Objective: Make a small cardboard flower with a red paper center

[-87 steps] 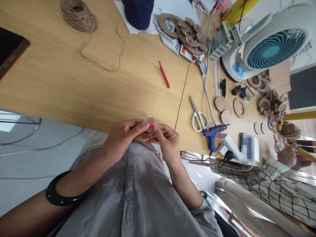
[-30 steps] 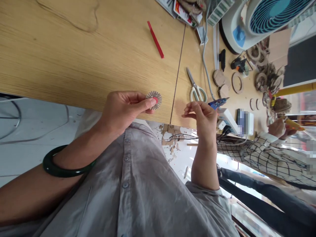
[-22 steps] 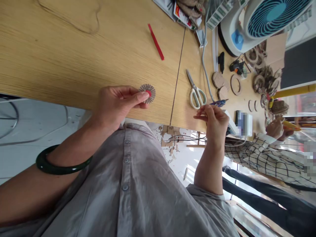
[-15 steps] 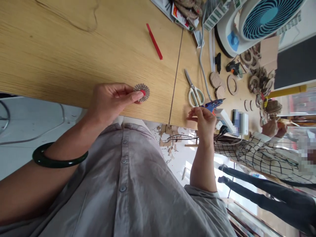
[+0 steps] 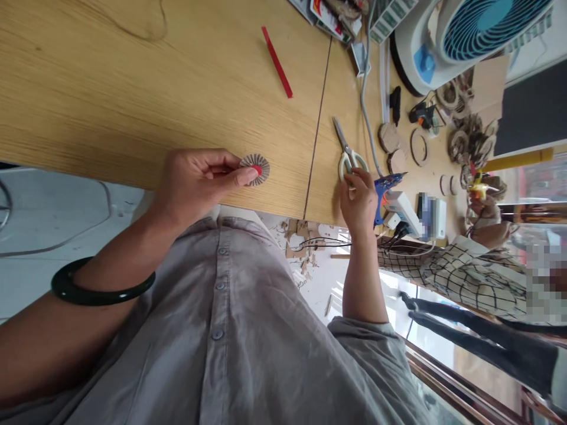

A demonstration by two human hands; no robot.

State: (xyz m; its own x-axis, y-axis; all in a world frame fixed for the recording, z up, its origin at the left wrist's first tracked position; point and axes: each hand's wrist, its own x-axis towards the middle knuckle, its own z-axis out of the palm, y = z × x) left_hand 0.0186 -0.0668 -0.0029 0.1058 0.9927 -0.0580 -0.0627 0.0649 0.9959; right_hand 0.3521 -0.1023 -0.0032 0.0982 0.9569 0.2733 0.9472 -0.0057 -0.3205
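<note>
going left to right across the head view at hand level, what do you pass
dark green bangle, left hand, round cardboard rosette with red centre, right hand, blue hot glue gun, co-worker's checked sleeve

Rosette (image 5: 254, 169) in left hand (image 5: 197, 177), scissors (image 5: 348, 150) on table (image 5: 133, 77)

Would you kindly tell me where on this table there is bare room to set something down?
The table is bare in the wide stretch between the red strip and the left hand. It is crowded around the scissors, glue gun and cardboard rings, up to the fan.
</note>
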